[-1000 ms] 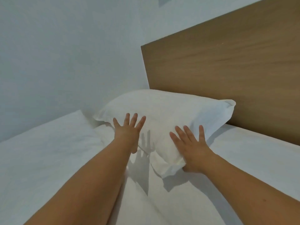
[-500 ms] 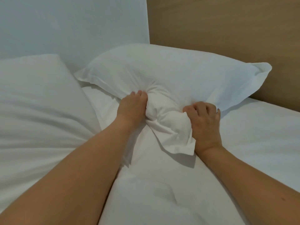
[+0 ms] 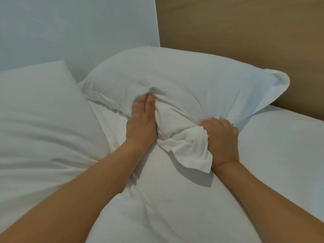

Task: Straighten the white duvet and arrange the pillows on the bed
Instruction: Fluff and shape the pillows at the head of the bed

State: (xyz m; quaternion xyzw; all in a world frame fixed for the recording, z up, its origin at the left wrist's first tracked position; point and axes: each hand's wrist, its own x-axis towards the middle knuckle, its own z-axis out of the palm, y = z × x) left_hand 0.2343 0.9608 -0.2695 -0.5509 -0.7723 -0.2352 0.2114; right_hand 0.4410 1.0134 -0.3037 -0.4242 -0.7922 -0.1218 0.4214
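Observation:
A white pillow lies against the wooden headboard at the head of the bed. Its near corner is bunched up between my hands. My left hand digs its fingers into the pillow's near edge and grips the fabric. My right hand is a fist clenched round the gathered corner, with a flap of pillowcase hanging below it. The white duvet lies rumpled under my forearms. A second white pillow rests at the left, next to the wall.
The brown wooden headboard runs behind the pillow at the top right. A pale wall closes the left side. The white sheet stretches flat to the right of my right hand.
A second ago both hands lay flat and spread on the pillow. Since then they have closed on its near corner and bunched it; the view has dropped closer to the bed.

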